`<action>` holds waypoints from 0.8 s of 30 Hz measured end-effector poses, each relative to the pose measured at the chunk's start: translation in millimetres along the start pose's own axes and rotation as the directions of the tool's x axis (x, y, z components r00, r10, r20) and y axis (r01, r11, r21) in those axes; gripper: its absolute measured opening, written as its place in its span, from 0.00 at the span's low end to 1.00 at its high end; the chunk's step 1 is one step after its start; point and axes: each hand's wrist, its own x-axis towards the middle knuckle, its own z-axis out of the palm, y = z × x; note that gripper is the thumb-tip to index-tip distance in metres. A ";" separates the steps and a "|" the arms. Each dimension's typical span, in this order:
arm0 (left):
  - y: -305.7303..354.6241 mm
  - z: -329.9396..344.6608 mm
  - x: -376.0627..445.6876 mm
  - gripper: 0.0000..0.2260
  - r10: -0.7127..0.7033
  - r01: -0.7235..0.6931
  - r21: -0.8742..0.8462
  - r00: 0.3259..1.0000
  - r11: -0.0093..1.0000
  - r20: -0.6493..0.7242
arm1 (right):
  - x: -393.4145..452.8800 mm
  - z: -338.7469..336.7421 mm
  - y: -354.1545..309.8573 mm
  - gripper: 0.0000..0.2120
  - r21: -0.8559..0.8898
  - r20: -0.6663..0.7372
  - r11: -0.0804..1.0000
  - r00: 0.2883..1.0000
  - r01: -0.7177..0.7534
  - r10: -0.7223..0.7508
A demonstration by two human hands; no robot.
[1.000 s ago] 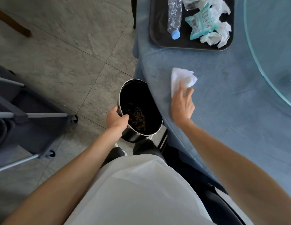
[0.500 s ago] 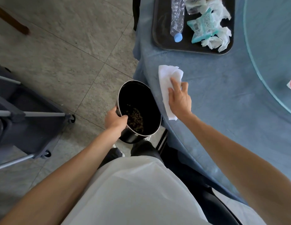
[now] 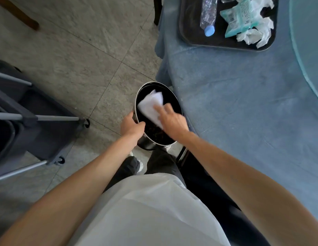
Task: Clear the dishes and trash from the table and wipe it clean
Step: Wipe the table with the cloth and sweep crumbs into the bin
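Observation:
My left hand [image 3: 132, 126] grips the near-left rim of a round black bin [image 3: 174, 105] with a metal edge, held beside the table's edge. Dark crumbs lie at the bin's bottom. My right hand [image 3: 172, 119] is over the bin's mouth and holds a white cloth [image 3: 151, 105], which hangs inside the opening. The table [image 3: 243, 107] wears a blue cloth and lies to the right of the bin.
A black tray [image 3: 185, 27] at the table's far edge carries a crushed plastic bottle [image 3: 208, 15], a teal wrapper [image 3: 238, 20] and crumpled tissues [image 3: 256, 34]. A glass turntable [image 3: 307, 41] is at the right. A grey wheeled cart [image 3: 30, 121] stands on the tiled floor to the left.
My right hand slid the white cloth leftward across the blue tablecloth, off the table's edge and over the bin's mouth. My left hand kept its hold on the bin.

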 end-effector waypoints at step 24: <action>-196.1 -2.5 144.8 0.19 -0.212 0.216 -0.264 0.976 0.940 0.046 | 23.8 154.8 4.5 0.19 0.288 -0.151 0.934 0.953 -0.213 0.264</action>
